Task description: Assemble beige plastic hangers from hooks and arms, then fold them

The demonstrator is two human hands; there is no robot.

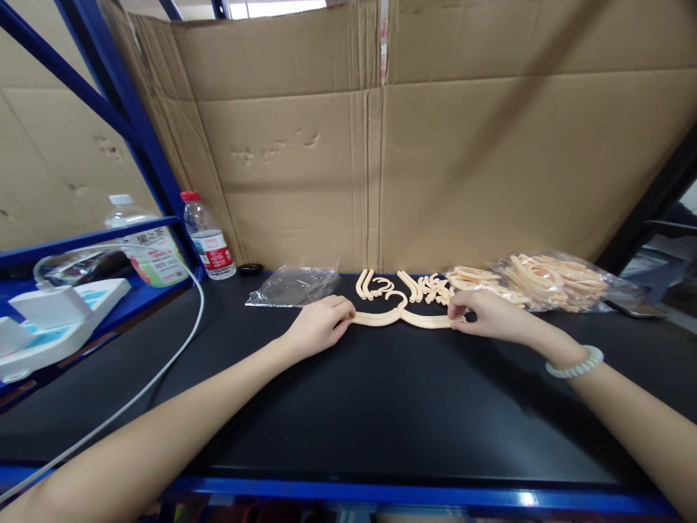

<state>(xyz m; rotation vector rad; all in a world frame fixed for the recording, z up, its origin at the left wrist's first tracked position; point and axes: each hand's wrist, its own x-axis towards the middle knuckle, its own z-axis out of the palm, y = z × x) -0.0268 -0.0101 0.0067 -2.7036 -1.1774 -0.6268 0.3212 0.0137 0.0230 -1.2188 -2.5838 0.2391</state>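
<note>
A pale, hanger-shaped piece (400, 312) with a curved hook at its top middle lies on the black tabletop (370, 407). My left hand (321, 325) pinches the tip of its left arm. At the tip of the right arm, the fingers of my right hand (479, 314) are closed on it. Just behind the piece are loose curved strips (407, 286), paired strips (364, 284) and a small heap of hook-like pieces (435, 289).
Bags of pale pieces (549, 280) lie at the back right beside a phone (637, 310). A clear plastic bag (294, 285) and a red-capped bottle (210, 240) stand back left. A white cable (174, 356) crosses the left side near a power strip (65, 327).
</note>
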